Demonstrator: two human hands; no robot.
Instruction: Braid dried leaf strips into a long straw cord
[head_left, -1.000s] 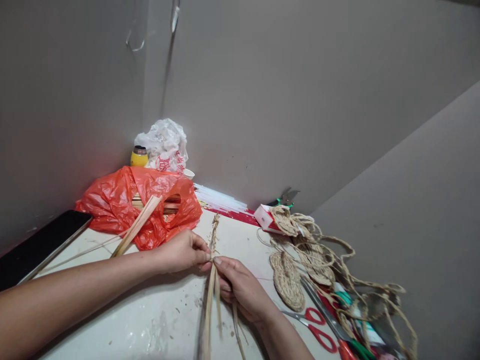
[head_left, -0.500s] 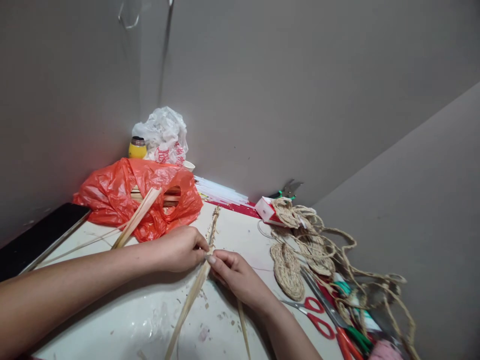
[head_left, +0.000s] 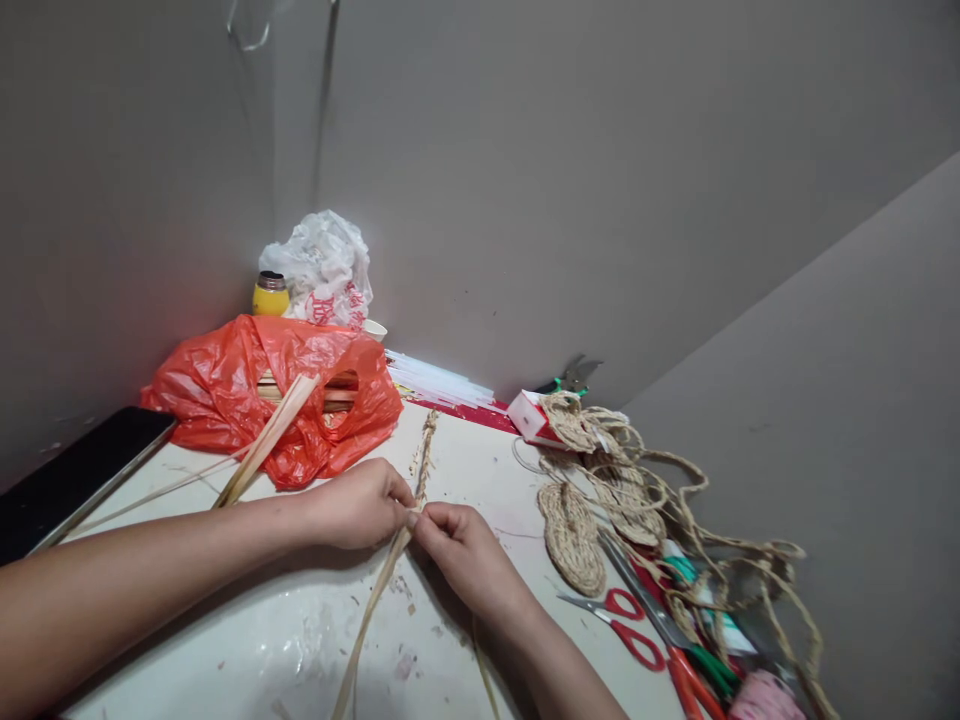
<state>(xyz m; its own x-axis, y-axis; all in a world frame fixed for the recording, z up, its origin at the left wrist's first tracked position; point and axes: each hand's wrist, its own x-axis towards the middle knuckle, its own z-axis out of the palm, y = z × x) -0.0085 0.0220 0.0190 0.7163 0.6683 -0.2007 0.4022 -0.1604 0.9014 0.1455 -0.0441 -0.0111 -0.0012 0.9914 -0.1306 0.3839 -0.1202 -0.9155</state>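
Both hands meet over the white tabletop [head_left: 247, 640] at a narrow braid of dried straw [head_left: 427, 445]. My left hand [head_left: 367, 503] pinches the braid from the left, thumb and fingers pressed together. From the right, my right hand [head_left: 459, 545] pinches the same spot, its fingertips touching those of the left. The finished braid stretches away from the hands toward the back. Loose straw strips [head_left: 367, 620] trail from the pinch toward the front edge, and another thin strip [head_left: 484, 665] hangs below my right hand. The fingertips partly hide the crossing of the strips.
Left of the hands lie a red plastic bag [head_left: 217, 380] with straw strips [head_left: 274, 435] and a black phone [head_left: 82, 475]. To the right are a woven straw sole [head_left: 574, 540], red-handled scissors [head_left: 634, 630], larger shears [head_left: 652, 600] and tangled cord [head_left: 701, 520]. Grey walls stand close behind.
Both hands stay pinched on the braid, with the fingertips slightly closer together. The loose strips in front have shifted a little. The whole view has drifted slightly.
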